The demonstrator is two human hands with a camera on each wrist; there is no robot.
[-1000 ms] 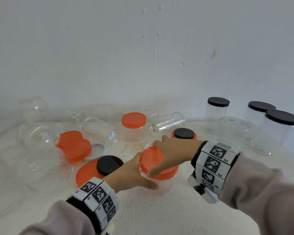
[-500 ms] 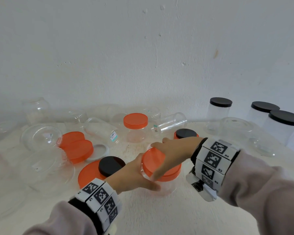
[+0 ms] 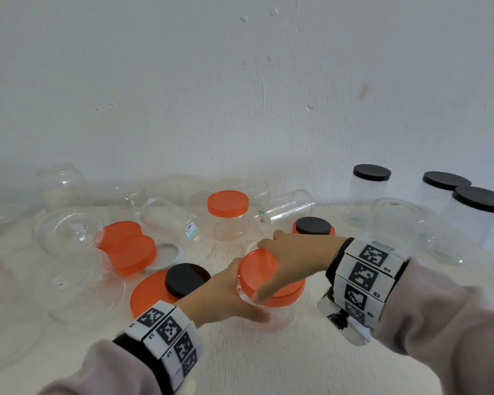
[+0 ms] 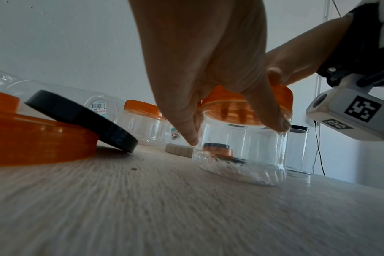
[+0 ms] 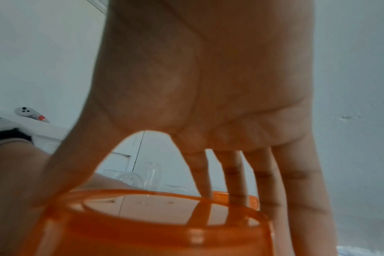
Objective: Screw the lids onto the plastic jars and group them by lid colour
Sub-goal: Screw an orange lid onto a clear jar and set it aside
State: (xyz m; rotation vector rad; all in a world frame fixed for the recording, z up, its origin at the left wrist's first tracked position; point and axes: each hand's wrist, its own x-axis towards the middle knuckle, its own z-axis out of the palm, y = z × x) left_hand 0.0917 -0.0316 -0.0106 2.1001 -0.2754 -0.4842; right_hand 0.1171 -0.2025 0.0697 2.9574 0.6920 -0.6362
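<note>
The short, clear plastic jar (image 3: 271, 315) stood upright on the pale wood-grain table (image 3: 268, 366), near its front edge and directly before the person, with the round, translucent orange plastic lid (image 3: 264, 276) seated on its mouth. The left hand (image 3: 226, 297) gripped the jar's wall just under the lid, thumb on the near side and the fingers (image 4: 187, 126) pressed together and wrapped round the far side. The right hand (image 3: 294, 260) lay over the lid from above, its fingers (image 5: 235, 176) slightly spread and hooked down over the far rim and the thumb down the near rim, so that it clasped the lid across its width. Judging by the thin see-through wall and the empty inside, the jar would be very light and somewhat springy, likely to dent or skate on the table if squeezed or twisted without a steadying hand; the smooth wall looked slippery, so the stiffer shoulder under the lid seemed the better place to hold it. The lid appeared rigid, with ribs on its skirt, and was best taken by that rim for turning. Whether the thread had already caught could not be told. Three tall clear jars with black lids (image 3: 481, 199) stood together at the far right, well apart, and one orange-lidded jar (image 3: 228, 213) stood behind the hands.
</note>
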